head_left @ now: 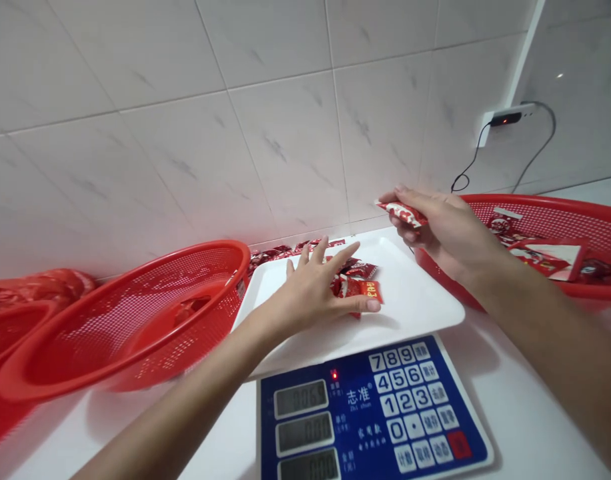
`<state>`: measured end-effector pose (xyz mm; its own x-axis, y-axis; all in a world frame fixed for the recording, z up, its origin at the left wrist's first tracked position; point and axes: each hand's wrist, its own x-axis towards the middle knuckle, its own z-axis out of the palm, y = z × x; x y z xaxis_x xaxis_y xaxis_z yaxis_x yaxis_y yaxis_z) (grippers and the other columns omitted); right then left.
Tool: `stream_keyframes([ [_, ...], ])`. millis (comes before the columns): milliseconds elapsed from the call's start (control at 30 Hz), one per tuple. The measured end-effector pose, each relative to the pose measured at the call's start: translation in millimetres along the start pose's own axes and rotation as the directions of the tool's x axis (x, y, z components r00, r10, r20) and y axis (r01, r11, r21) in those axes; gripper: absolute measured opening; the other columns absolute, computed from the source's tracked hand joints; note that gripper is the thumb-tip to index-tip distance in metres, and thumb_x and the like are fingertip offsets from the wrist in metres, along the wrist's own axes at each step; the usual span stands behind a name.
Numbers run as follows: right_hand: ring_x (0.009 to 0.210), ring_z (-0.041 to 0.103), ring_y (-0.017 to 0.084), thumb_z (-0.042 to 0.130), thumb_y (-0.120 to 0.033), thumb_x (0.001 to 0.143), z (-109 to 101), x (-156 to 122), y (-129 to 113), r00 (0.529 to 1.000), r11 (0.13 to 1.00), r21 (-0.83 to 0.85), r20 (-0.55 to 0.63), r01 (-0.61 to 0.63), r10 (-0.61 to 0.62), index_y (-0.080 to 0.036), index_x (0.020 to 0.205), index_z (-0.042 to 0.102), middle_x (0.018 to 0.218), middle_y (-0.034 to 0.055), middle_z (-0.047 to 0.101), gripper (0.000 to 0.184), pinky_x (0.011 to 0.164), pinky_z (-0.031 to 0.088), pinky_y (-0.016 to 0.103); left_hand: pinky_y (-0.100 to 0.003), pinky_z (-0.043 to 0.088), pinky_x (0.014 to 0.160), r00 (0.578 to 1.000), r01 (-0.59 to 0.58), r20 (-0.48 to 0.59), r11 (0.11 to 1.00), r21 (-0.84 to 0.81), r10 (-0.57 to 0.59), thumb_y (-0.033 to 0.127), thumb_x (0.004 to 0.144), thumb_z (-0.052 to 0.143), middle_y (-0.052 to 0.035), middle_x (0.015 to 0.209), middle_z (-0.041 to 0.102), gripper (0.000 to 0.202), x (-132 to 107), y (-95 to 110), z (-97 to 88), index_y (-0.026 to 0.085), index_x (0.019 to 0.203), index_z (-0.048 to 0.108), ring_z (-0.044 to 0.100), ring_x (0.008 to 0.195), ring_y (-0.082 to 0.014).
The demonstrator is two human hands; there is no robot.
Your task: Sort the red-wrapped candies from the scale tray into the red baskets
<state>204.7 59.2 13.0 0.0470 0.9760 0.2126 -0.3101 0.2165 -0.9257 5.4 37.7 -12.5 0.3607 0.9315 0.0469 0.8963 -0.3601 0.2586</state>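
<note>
My left hand (313, 287) is spread over small red wrapped packets (358, 277) on the white tray (410, 297) of a digital scale. Its fingers are apart, and they partly hide the packets below. My right hand (435, 227) is raised above the tray's back right corner, its fingers closed round a red and white packet (405, 214). Below the tray lies the scale's blue panel (365, 427), with number keys and grey displays; the top display seems to read about 0.06, its last digit unclear.
At left stands a red perforated basket (135, 287) with a red packet (191, 308) inside. Another red basket (535, 200) at right holds several packets. More packets (280, 252) lie behind the tray against the tiled wall (285, 153). A cabled power strip (508, 119) is on the wall.
</note>
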Motion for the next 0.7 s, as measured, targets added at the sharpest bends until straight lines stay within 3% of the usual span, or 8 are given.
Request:
stream_keyframes([
  [100, 0.055, 0.048, 0.004, 0.066, -0.021, 0.100, 0.7, -1.7, -0.7, 1.000, 1.000, -0.015, 0.021, 0.020, -0.019, -0.015, 0.075, 0.077, 0.070, 0.0013, 0.058, 0.029, 0.045, 0.032, 0.016, -0.080, 0.017, 0.116, 0.985, 0.050, 0.161, 0.998, 0.034, -0.055, 0.084, 0.073, 0.067, -0.0116, 0.177, 0.004, 0.110, 12.0, 2.2, 0.4, 0.045, 0.164, 0.021, 0.001, 0.158, -0.0538],
  [167, 0.056, 0.048, 0.004, 0.066, -0.022, 0.100, 0.8, -1.8, -0.1, 0.999, 0.999, -0.023, 0.034, 0.022, -0.021, -0.015, 0.075, 0.077, 0.073, 0.0021, 0.060, 0.028, 0.046, 0.032, 0.016, -0.078, 0.020, 0.117, 0.982, 0.033, 0.184, 0.999, 0.030, -0.038, 0.086, 0.073, 0.065, -0.0107, 0.176, 0.011, 0.105, 14.6, 4.0, 3.5, 0.046, 0.163, 0.027, 0.013, 0.156, -0.0546],
  [300, 0.056, 0.047, 0.005, 0.067, -0.023, 0.099, 2.0, -3.0, 3.4, 0.999, 0.999, -0.042, 0.050, -0.003, 0.005, -0.016, 0.077, 0.077, 0.075, 0.0024, 0.061, 0.025, 0.047, 0.031, 0.017, -0.067, 0.035, 0.114, 0.996, -0.091, 0.006, 0.996, 0.020, 0.091, 0.072, 0.089, 0.059, -0.0112, 0.161, 0.046, 0.071, 12.0, 6.0, 14.7, 0.041, 0.153, 0.051, 0.049, 0.140, -0.0440],
  [400, 0.053, 0.043, 0.005, 0.067, -0.026, 0.099, 3.3, -5.0, 6.8, 0.996, 0.997, -0.074, 0.091, -0.004, 0.011, -0.015, 0.079, 0.077, 0.066, -0.0001, 0.054, 0.025, 0.047, 0.029, 0.018, -0.058, 0.045, 0.106, 0.979, -0.145, -0.137, 0.988, 0.058, 0.152, 0.052, 0.097, 0.059, -0.0114, 0.134, 0.064, 0.044, 7.8, 4.7, 19.9, 0.032, 0.135, 0.069, 0.062, 0.118, -0.0358],
  [500, 0.052, 0.041, 0.005, 0.065, -0.031, 0.100, 1.8, -4.7, 9.0, 0.991, 0.992, -0.126, 0.136, 0.018, 0.000, -0.014, 0.084, 0.077, 0.063, -0.0022, 0.049, 0.025, 0.047, 0.027, 0.019, -0.044, 0.051, 0.091, 0.968, -0.167, -0.181, 0.985, 0.047, 0.173, 0.036, 0.098, 0.060, -0.0092, 0.114, 0.068, 0.027, 5.0, 1.4, 20.5, 0.024, 0.115, 0.076, 0.066, 0.093, -0.0258],
  [600, 0.052, 0.041, 0.006, 0.067, -0.038, 0.097, -5.3, -1.5, 6.0, 0.976, 0.961, -0.269, 0.218, 0.057, 0.003, -0.015, 0.088, 0.077, 0.062, -0.0029, 0.050, 0.027, 0.048, 0.027, 0.022, -0.038, 0.051, 0.081, 0.963, -0.157, -0.220, 0.987, 0.021, 0.158, 0.030, 0.096, 0.059, -0.0083, 0.109, 0.069, 0.021, 4.8, -2.0, 19.4, 0.021, 0.106, 0.075, 0.065, 0.085, -0.0230],
  [700, 0.052, 0.042, 0.008, 0.075, -0.043, 0.088, -16.1, 0.3, -5.0, 0.939, 0.821, -0.553, 0.339, 0.144, 0.064, -0.015, 0.080, 0.075, 0.058, -0.0034, 0.050, 0.029, 0.051, 0.030, 0.024, -0.034, 0.050, 0.077, 0.956, -0.162, -0.251, 0.987, -0.017, 0.153, 0.028, 0.093, 0.059, -0.0067, 0.105, 0.069, 0.015, 4.3, -4.3, 15.6, 0.021, 0.095, 0.073, 0.065, 0.085, -0.0218],
])
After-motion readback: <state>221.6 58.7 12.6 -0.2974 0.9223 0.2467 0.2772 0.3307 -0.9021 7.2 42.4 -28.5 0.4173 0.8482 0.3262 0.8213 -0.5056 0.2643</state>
